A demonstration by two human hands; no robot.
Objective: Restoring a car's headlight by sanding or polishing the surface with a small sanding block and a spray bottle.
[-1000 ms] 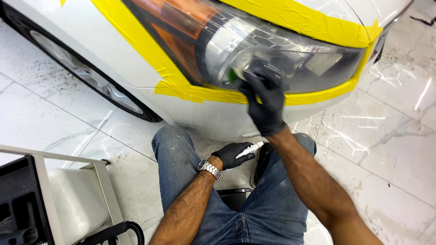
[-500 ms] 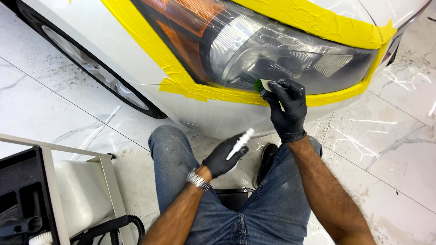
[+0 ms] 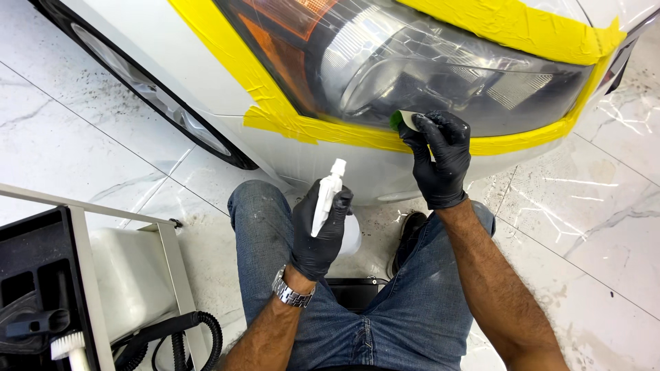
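**Gloved hands at taped headlight, spray bottle and pad**

Right hand [image 3: 440,161], black glove, fingers pinched on a small green-backed sanding pad [image 3: 405,120] pressed to the lower edge of the headlight [image 3: 447,75], just above the yellow masking tape [image 3: 289,120]. Left hand [image 3: 320,230], also gloved, fingers wrapped around a white spray bottle [image 3: 328,196], nozzle up, held below the white bumper [image 3: 344,168] over the knees. Wristwatch [image 3: 292,292] on left wrist. Marble floor [image 3: 82,144]; black hose [image 3: 185,333] at bottom left.

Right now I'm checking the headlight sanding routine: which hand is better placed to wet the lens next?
The left hand: it holds the white spray bottle raised, nozzle up toward the headlight. The right hand is busy, its fingers pinching a green-backed sanding sheet at the lens's lower edge.
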